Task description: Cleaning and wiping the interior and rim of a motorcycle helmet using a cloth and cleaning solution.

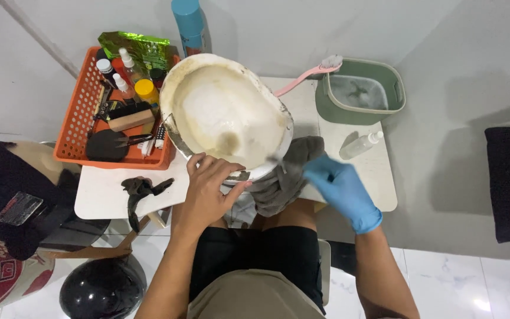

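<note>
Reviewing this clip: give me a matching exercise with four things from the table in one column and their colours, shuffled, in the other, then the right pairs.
Things:
1. basket of small bottles and tools
2. tub of water
3. long-handled brush
4. glove on the right hand

Colours:
A. pink
B. blue
C. orange
D. green

Pairs: 1-C, 2-D, 3-A, 4-B.

The brush lies across the tub's rim. The bare left hand rests on the edge of the stained white shell.
</note>
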